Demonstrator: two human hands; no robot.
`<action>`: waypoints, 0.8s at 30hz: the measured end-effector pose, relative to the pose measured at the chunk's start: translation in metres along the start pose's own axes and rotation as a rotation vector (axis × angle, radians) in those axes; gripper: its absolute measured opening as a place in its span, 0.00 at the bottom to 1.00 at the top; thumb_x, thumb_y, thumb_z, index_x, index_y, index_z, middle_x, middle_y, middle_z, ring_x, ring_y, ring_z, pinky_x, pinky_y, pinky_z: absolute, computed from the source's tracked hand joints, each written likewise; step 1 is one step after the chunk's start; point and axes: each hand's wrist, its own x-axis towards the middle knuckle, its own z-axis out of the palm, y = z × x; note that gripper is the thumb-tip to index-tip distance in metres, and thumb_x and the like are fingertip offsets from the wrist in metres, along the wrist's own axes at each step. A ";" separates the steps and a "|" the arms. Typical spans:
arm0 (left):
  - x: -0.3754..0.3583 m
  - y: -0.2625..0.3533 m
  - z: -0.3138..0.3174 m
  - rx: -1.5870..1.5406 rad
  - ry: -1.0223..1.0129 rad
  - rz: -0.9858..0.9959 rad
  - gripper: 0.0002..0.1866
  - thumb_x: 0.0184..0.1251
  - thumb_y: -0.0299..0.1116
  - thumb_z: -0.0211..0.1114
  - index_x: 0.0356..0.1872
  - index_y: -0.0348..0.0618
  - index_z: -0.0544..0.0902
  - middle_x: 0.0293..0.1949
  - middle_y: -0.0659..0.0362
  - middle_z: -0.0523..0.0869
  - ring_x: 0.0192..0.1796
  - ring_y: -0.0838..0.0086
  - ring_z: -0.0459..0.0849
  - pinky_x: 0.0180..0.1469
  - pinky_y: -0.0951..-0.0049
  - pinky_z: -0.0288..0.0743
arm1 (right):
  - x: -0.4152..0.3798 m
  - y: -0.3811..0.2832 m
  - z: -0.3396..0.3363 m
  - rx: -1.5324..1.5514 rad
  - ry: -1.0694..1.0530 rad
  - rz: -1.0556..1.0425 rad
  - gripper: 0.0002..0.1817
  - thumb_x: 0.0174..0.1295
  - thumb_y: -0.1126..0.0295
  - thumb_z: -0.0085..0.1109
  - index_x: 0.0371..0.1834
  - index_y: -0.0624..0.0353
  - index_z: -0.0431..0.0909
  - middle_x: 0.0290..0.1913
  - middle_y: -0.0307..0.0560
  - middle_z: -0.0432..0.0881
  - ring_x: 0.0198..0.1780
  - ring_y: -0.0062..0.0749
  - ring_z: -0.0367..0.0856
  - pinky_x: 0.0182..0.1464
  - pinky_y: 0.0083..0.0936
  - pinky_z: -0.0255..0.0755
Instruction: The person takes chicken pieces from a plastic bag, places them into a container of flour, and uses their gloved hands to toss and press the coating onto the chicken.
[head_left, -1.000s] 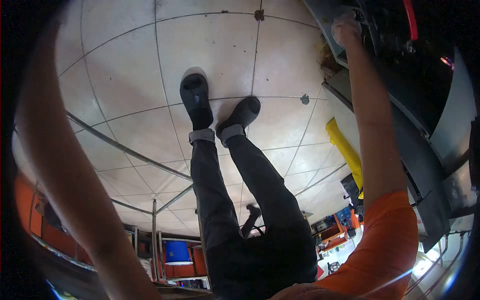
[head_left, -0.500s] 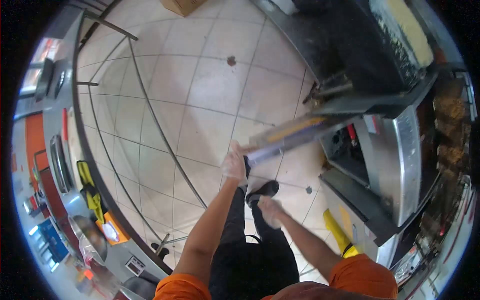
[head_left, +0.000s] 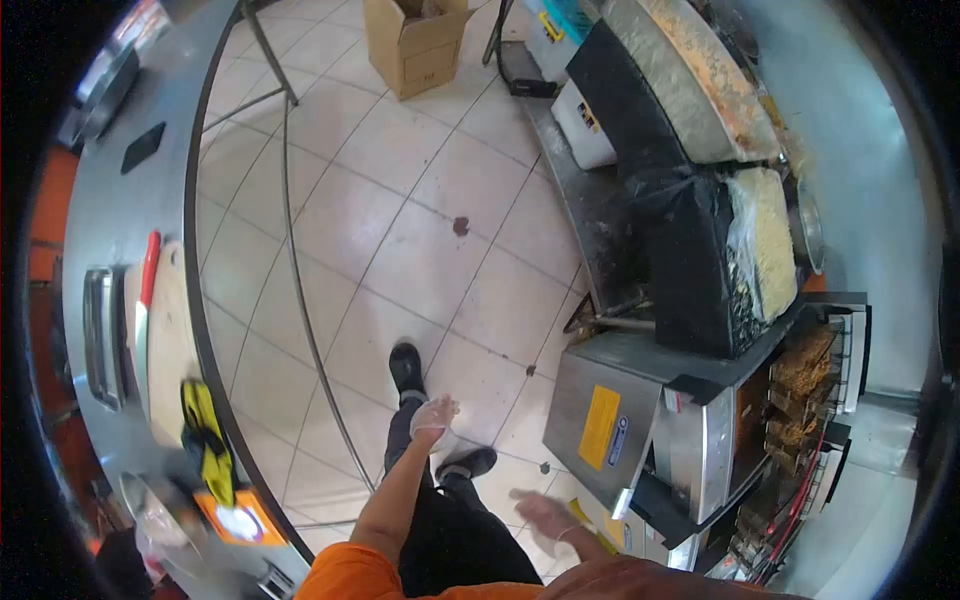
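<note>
My left hand (head_left: 434, 420), in a clear plastic glove, is above my legs with its fingers apart and holds nothing. My right hand (head_left: 548, 522), also gloved and somewhat blurred, reaches out with its fingers stretched and nothing in them. It is nearest to the metal cabinet door (head_left: 572, 425) of the fryer, which bears a yellow label (head_left: 599, 428). A dark gap shows along the door's near right side. Fried pieces (head_left: 803, 362) sit in baskets on top of the fryer.
Left, a steel counter (head_left: 170, 205) carries a red-handled knife (head_left: 147, 285), a cutting board (head_left: 170, 340) and a yellow-black cloth (head_left: 206, 440). A cardboard box (head_left: 418, 50) stands on the tiled floor. Beyond the fryer is a breading station (head_left: 765, 240) with pale crumbs.
The cabinet door has swung from wide open to nearly closed, and my left hand has come off its edge. My view has shifted, bringing the box and breading station further into sight.
</note>
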 end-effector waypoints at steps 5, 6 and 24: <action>0.061 0.118 -0.091 0.828 0.095 0.262 0.16 0.69 0.42 0.46 0.47 0.48 0.79 0.47 0.52 0.81 0.51 0.59 0.78 0.54 0.60 0.70 | 0.106 0.027 -0.062 0.506 0.360 0.137 0.14 0.64 0.62 0.54 0.46 0.60 0.76 0.32 0.42 0.78 0.33 0.18 0.74 0.37 0.17 0.70; 0.076 0.135 -0.115 0.902 0.131 0.362 0.16 0.69 0.42 0.48 0.48 0.48 0.78 0.47 0.52 0.81 0.51 0.58 0.78 0.54 0.59 0.69 | 0.112 0.015 -0.073 0.519 0.375 0.128 0.14 0.64 0.62 0.54 0.46 0.60 0.76 0.32 0.42 0.78 0.33 0.18 0.74 0.37 0.17 0.70; 0.215 0.337 -0.446 1.315 0.202 -0.198 0.23 0.67 0.46 0.50 0.58 0.44 0.72 0.54 0.49 0.78 0.58 0.58 0.74 0.63 0.63 0.65 | 0.461 -0.018 -0.285 -0.242 -0.009 0.351 0.17 0.63 0.57 0.48 0.37 0.59 0.80 0.35 0.45 0.81 0.37 0.40 0.79 0.41 0.36 0.73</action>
